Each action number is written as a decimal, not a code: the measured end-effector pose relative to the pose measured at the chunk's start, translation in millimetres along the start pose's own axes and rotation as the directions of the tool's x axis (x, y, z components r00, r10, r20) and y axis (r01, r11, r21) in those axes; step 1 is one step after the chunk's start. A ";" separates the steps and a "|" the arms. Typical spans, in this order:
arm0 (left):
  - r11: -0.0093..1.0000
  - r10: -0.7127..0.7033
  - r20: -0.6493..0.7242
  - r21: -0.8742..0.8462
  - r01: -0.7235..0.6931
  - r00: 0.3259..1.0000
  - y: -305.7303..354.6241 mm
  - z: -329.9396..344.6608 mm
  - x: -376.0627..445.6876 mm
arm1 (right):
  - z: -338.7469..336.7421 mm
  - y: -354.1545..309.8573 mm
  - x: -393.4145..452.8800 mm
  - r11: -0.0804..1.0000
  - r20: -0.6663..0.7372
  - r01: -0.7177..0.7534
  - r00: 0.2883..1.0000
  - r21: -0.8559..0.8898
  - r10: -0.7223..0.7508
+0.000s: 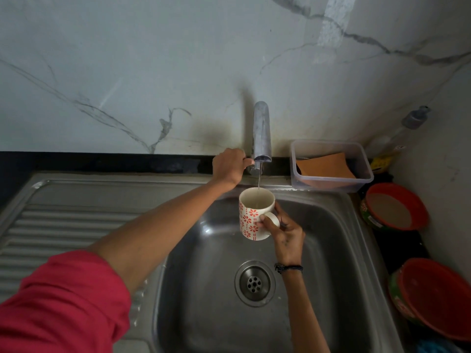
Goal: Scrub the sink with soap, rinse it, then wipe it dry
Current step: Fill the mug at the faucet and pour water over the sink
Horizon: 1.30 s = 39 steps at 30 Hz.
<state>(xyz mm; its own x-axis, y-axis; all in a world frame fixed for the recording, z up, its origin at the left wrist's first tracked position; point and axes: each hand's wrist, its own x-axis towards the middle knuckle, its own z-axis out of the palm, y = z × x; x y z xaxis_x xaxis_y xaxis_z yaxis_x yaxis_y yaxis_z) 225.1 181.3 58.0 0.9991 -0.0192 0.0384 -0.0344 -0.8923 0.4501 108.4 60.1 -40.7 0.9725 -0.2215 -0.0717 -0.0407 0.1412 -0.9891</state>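
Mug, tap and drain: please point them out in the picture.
mug (251,221), head view, on its patterned side.
tap (262,131), head view, on the middle of the spout.
drain (254,283), head view, on the strainer holes.

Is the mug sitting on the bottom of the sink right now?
No, the right hand holds the mug by its handle, up under the tap, above the sink floor.

Off to your right, a clear plastic tub (331,165) holds an orange cloth (325,166); beside it sit two red-lidded containers (396,206); a pump bottle (414,119) stands in the corner.
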 end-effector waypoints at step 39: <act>0.947 0.198 0.162 0.223 -0.232 0.967 -194.2 45.6 -55.8 | 113.0 -76.6 31.2 0.350 0.259 0.239 0.966 -0.905 0.010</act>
<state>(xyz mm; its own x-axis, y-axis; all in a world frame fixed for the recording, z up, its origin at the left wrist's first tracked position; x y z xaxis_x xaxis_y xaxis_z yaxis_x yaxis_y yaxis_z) 177.2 335.0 -72.2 0.9631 -0.2686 -0.0183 -0.2583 -0.9410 0.2185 167.8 151.5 47.3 0.9982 0.0375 -0.0458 0.0109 -0.8772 -0.4800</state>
